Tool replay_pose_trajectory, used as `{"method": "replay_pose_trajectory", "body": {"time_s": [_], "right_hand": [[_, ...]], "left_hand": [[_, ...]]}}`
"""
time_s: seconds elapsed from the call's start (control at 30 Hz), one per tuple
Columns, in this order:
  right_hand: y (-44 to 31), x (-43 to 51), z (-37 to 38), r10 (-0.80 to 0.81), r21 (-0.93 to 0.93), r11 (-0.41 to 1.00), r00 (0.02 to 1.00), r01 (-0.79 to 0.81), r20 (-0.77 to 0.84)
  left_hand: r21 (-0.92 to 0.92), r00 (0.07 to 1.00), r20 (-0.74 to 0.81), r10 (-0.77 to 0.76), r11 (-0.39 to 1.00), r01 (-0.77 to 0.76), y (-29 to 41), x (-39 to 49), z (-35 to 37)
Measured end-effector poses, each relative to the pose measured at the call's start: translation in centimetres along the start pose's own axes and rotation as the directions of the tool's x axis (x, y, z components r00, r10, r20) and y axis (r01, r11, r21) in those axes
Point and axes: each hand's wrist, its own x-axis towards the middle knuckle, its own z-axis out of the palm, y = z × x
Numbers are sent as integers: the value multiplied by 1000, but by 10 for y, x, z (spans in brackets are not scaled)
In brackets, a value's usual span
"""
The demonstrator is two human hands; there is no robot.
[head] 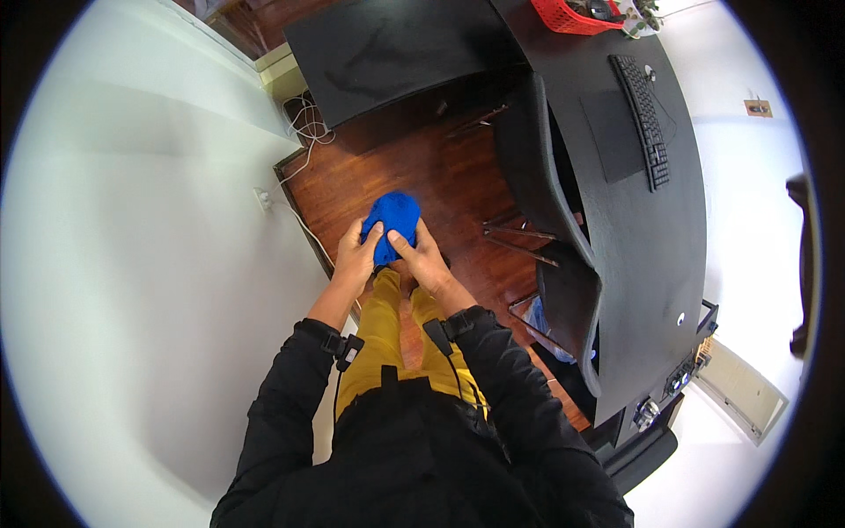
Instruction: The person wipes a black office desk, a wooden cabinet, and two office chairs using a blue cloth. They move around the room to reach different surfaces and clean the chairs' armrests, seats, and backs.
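Observation:
A bright blue folded cloth bundle (395, 214) is held out before me, above the wooden floor. My left hand (356, 254) grips its left side, with the thumb pressed on top near the lower edge. On the opposite side my right hand (422, 254) clasps it, and that thumb also lies across the top. The two thumb tips are close together but apart. The fingers under the bundle are mostly hidden, as is its underside.
To the right stand black chairs (525, 152) along a black desk (634, 251) with a keyboard (640, 122) and a red plastic basket (574, 18). A white wall (165, 277) rises on the left. White cables (309, 122) trail along the floor's edge.

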Motion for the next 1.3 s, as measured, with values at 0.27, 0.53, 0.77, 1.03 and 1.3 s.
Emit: {"method": "replay_pose_trajectory", "body": {"time_s": [0.27,0.53,0.77,1.03,1.3], "right_hand": [[25,49,-31,-76,-68,995,986,66,-151],[46,112,-82,50,172,985,925,17,-376],[99,184,-93,22,253,964,916,87,-400],[82,308,-83,-510,-2,834,771,552,-382],[133,421,-49,-817,-508,565,357,650,-452]], "left_hand": [[101,999,22,24,995,-26,-40,40,-12],[-37,997,-75,0,999,-3,-84,91,-54],[-6,972,-213,104,994,-108,-114,137,-93],[29,952,-73,297,955,-296,-150,197,-85],[148,909,60,413,897,-417,-182,243,-80]]}}
